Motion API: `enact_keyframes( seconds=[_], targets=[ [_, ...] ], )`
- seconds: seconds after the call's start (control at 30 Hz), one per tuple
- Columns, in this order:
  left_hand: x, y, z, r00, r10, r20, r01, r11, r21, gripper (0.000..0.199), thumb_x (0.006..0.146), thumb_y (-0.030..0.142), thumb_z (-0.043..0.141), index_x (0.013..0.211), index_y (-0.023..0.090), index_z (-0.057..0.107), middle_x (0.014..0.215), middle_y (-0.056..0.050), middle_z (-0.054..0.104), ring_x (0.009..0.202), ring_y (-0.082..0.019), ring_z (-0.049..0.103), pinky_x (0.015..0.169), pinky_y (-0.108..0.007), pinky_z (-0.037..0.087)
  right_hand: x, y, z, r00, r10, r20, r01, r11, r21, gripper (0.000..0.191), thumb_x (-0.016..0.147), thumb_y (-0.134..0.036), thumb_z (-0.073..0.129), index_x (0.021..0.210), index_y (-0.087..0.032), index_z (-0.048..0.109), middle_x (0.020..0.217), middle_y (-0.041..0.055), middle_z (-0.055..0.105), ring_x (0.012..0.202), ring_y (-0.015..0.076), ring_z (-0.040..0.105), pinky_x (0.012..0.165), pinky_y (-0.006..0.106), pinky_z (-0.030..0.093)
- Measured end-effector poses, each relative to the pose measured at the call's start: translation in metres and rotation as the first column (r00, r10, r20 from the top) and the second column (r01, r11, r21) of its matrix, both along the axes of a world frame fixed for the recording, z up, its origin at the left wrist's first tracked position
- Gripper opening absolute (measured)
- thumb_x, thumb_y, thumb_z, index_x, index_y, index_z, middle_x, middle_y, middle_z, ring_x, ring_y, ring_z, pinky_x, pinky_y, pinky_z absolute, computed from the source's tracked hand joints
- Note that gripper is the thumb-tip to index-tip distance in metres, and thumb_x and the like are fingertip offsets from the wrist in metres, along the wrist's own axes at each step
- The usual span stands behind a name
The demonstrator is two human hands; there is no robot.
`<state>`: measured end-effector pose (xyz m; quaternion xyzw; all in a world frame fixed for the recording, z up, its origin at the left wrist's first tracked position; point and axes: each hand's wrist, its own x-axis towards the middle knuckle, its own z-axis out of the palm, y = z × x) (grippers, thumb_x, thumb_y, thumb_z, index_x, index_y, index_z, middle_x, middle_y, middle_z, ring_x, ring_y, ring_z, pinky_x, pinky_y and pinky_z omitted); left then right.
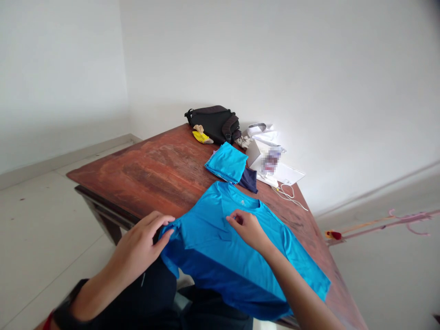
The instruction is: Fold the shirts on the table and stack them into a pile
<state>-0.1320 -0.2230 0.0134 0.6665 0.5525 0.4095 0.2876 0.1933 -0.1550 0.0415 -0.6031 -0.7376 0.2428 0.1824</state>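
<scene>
A bright blue short-sleeved T-shirt (220, 250) lies spread on the reddish-brown wooden table (147, 172), its collar pointing away from me and its lower part hanging over the near edge. My left hand (140, 243) grips the sleeve edge at the left side of the shirt. My right hand (247, 229) pinches the fabric of the chest, just below the collar.
Beyond the shirt lie a folded blue garment (227, 162) and a dark navy cloth (249, 179). A black bag (213, 123), a yellow item (202, 136), white papers (277, 169) and a white cable (288, 195) sit at the far end. A wall stands behind.
</scene>
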Motion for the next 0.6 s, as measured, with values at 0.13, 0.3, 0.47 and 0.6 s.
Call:
enact_keyframes(
  seconds=[0.13,0.3,0.47,0.6],
  targets=[
    [-0.002,0.007,-0.008,0.989,0.057,-0.134,-0.050,0.997,0.055,0.028,0.087,0.046,0.068,0.107,0.026,0.071,0.088,-0.005,0.068,0.087,-0.026,0.066,0.081,-0.031,0.046,-0.006,0.039,-0.002,0.999,-0.037,-0.015,0.038,0.996,0.082,0.024,0.092,-0.043,0.062,0.093,-0.020,0.070,0.081,0.0021,0.069,0.070,0.0176,0.062,0.065,0.029,0.041],
    [-0.002,0.004,-0.010,0.962,0.026,-0.271,-0.020,0.999,0.024,0.015,0.093,0.037,0.057,0.089,0.025,0.065,0.078,0.000,0.064,0.071,-0.019,0.062,0.067,-0.028,0.040,-0.023,0.087,-0.019,0.993,-0.071,-0.095,0.081,0.992,0.100,0.034,0.086,-0.038,0.069,0.114,-0.019,0.066,0.092,0.0021,0.071,0.071,0.0163,0.064,0.068,0.029,0.046],
    [-0.009,0.002,-0.014,0.967,0.054,-0.250,-0.031,0.995,0.093,0.020,0.099,0.038,0.047,0.095,0.024,0.061,0.091,-0.001,0.065,0.076,-0.017,0.061,0.069,-0.027,0.042,-0.035,0.099,-0.035,0.993,-0.119,-0.007,0.118,0.974,0.193,0.029,0.090,-0.034,0.067,0.117,-0.021,0.066,0.084,-0.0006,0.069,0.072,0.0170,0.064,0.065,0.027,0.041],
    [-0.009,-0.003,-0.020,0.952,0.099,-0.288,-0.081,0.994,0.073,0.024,0.099,0.044,0.047,0.092,0.024,0.058,0.081,0.001,0.062,0.067,-0.015,0.057,0.065,-0.026,0.040,-0.037,0.092,-0.039,0.984,-0.164,0.073,0.140,0.955,0.262,0.023,0.096,-0.038,0.063,0.114,-0.023,0.068,0.082,-0.0001,0.069,0.076,0.0185,0.064,0.064,0.027,0.038]
  ],
)
